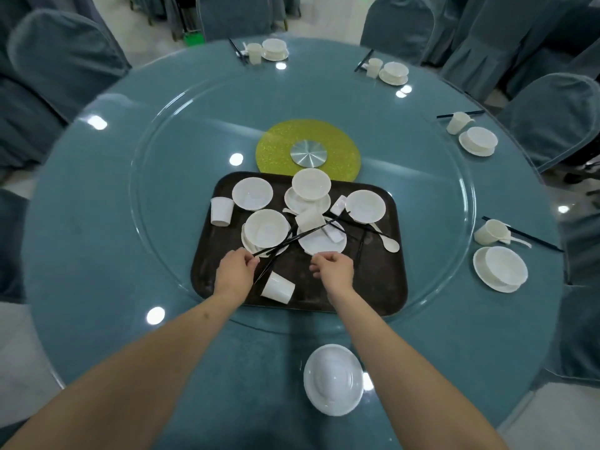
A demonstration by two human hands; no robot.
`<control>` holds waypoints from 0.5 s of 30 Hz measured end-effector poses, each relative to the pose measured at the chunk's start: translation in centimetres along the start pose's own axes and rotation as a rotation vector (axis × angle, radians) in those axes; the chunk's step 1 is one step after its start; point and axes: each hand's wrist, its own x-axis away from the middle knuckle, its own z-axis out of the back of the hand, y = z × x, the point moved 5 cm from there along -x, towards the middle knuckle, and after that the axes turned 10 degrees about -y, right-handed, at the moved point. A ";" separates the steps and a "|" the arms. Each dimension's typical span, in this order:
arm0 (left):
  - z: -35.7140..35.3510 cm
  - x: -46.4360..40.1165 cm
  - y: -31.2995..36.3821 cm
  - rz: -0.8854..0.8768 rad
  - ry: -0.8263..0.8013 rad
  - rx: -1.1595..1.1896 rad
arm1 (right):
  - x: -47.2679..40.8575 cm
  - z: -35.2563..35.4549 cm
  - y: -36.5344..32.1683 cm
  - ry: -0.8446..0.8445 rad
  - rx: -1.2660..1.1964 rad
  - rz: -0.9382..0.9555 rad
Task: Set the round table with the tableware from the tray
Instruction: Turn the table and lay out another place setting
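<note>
Over the tray point(207, 274), the left hand point(234, 275) pinches black chopsticks point(293, 237) whose long axis runs up and right across bowls point(267, 228) and a tipped cup point(310, 219), while the right hand point(332, 269), fingers curled, holds nothing visible beside a plate point(319, 241).

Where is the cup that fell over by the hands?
In the head view, the tipped cup lies on its side near the tray's front edge, between the left hand and right hand.
</note>
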 end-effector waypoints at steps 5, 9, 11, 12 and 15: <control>-0.3 -2.1 -0.5 0.000 -0.031 0.020 | -2.4 -2.6 -0.9 0.069 -0.122 -0.054; -0.8 -3.3 -0.9 0.002 -0.037 0.010 | -4.3 -3.5 -2.2 0.117 -0.184 -0.094; -1.2 -3.6 -1.1 0.008 -0.052 0.015 | -5.2 -3.7 -2.4 0.125 -0.222 -0.132; -1.5 -3.9 -1.3 0.005 -0.063 0.019 | -5.7 -3.9 -2.5 0.124 -0.248 -0.151; -2.3 -4.3 -1.3 -0.040 -0.093 0.017 | -7.2 -4.6 -2.2 0.084 -0.329 -0.197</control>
